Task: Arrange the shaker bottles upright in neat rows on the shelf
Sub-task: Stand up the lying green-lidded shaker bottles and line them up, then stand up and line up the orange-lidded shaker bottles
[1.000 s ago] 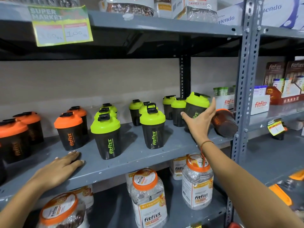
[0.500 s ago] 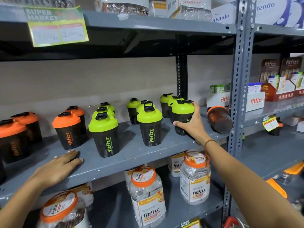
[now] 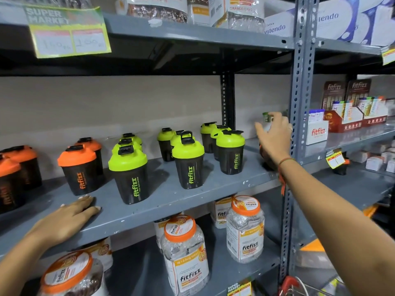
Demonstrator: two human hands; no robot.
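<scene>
Black "fitfizz" shaker bottles stand upright on the grey middle shelf (image 3: pixel 162 201). Several have green lids, in short rows; the rightmost front one (image 3: pixel 230 153) stands free. Orange-lidded ones (image 3: pixel 78 167) stand at the left. A dark shaker lying on its side (image 3: pixel 263 155) is mostly hidden behind my right wrist. My right hand (image 3: pixel 274 137) hovers over it with fingers spread, touching no bottle that I can see. My left hand (image 3: pixel 68 218) lies flat on the shelf's front edge, holding nothing.
A perforated grey upright post (image 3: pixel 300 103) stands just right of my right hand. Small green-capped containers (image 3: pixel 266 117) sit at the shelf's back right. Clear jars with orange lids (image 3: pixel 183 253) fill the shelf below. Fitfizz boxes (image 3: pixel 318 131) sit in the neighbouring bay.
My right hand set a green-lidded shaker upright at the right end of the rows, let it go, and moved right and up over the lying bottle. My left hand stayed put.
</scene>
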